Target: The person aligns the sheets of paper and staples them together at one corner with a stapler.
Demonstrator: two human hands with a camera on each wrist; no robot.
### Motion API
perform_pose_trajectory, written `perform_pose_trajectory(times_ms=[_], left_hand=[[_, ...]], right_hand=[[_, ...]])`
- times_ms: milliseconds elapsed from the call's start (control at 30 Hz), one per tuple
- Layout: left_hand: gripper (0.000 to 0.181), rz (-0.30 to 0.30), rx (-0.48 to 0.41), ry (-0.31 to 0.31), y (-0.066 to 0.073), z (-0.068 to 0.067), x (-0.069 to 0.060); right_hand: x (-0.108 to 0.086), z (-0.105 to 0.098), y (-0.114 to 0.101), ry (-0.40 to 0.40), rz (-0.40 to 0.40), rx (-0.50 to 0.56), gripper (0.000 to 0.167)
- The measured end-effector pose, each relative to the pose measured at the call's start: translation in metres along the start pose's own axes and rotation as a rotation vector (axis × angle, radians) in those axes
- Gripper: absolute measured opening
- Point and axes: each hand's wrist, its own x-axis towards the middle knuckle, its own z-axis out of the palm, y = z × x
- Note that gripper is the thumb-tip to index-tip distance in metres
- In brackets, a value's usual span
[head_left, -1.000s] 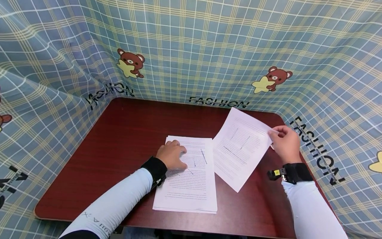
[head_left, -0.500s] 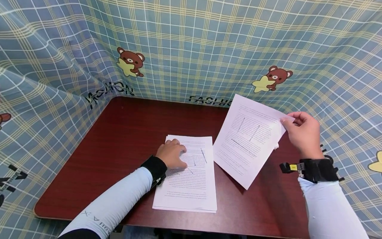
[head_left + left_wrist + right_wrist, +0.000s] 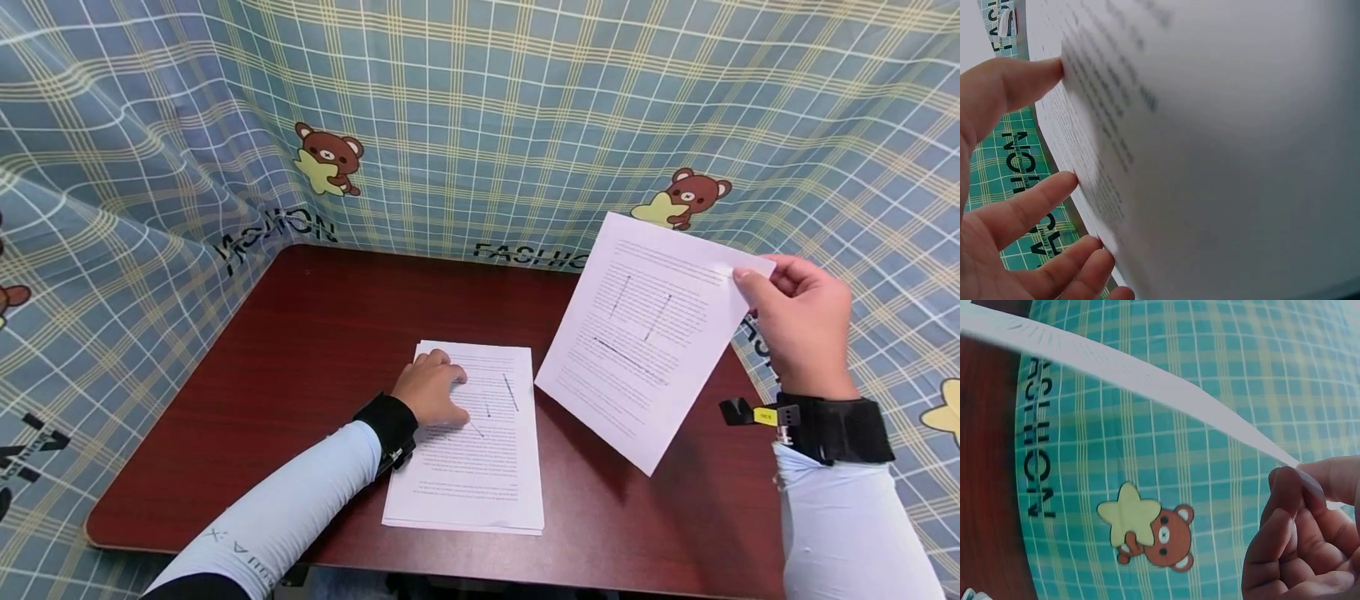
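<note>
A stack of printed paper sheets (image 3: 480, 492) lies near the front middle of the table, with pen-like dark strokes across its text. My left hand (image 3: 431, 389) rests on the stack's left side; in the left wrist view its spread fingertips (image 3: 1067, 180) touch the page. Off to the right, my right hand (image 3: 810, 321) pinches one corner of a single printed sheet (image 3: 645, 333), which is raised and tilted above the table. The right wrist view has this sheet (image 3: 1147, 381) nearly edge-on, its corner between thumb and fingers.
The dark red wooden table (image 3: 315, 333) has a plaid cloth (image 3: 465, 125) with bear prints standing round its back and sides. A small white object (image 3: 1007, 22), too unclear to name, shows at the upper left of the left wrist view.
My right hand has moved right and up with the sheet, which has lifted farther off the table and away from the stack. The left hand has stayed on the stack.
</note>
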Motion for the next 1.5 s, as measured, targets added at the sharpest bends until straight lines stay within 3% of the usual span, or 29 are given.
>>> perform_pose_trajectory(times_ms=[133,233,300,400,533,667,867,1033,1233,1500], left_hand=[[0.057,-0.008,-0.020,0.016,0.000,0.000,-0.002],[0.054,-0.001,-0.095,0.062,0.002,-0.004,-0.002],[0.053,0.018,-0.178,0.117,0.004,-0.010,0.001],[0.052,0.056,-0.371,0.185,0.008,-0.021,0.006],[0.054,0.092,-0.602,0.205,0.012,-0.039,0.011],[0.054,0.128,-0.724,0.231,0.012,-0.050,0.013],[0.034,0.176,-0.827,0.245,0.006,-0.059,0.010],[0.018,0.175,-0.875,0.248,-0.003,-0.060,0.009],[0.015,0.149,-0.961,0.227,-0.014,-0.060,0.009],[0.015,0.124,-0.961,0.232,-0.022,-0.057,0.010]], right_hand=[[-0.008,0.010,-0.002,-0.072,-0.030,0.054,0.028],[-0.012,0.022,-0.003,-0.140,-0.047,0.025,0.029],[-0.015,0.031,-0.004,-0.174,-0.050,-0.034,0.029],[-0.018,0.042,-0.004,-0.218,-0.040,-0.072,0.030],[-0.024,0.062,0.001,-0.261,-0.019,0.000,0.027],[-0.031,0.083,0.010,-0.297,0.014,-0.022,0.030],[-0.032,0.105,0.028,-0.355,0.081,-0.083,0.034],[-0.032,0.119,0.044,-0.365,0.108,-0.081,0.037],[-0.033,0.131,0.065,-0.376,0.174,-0.024,0.045],[-0.041,0.136,0.098,-0.530,0.295,-0.094,0.047]])
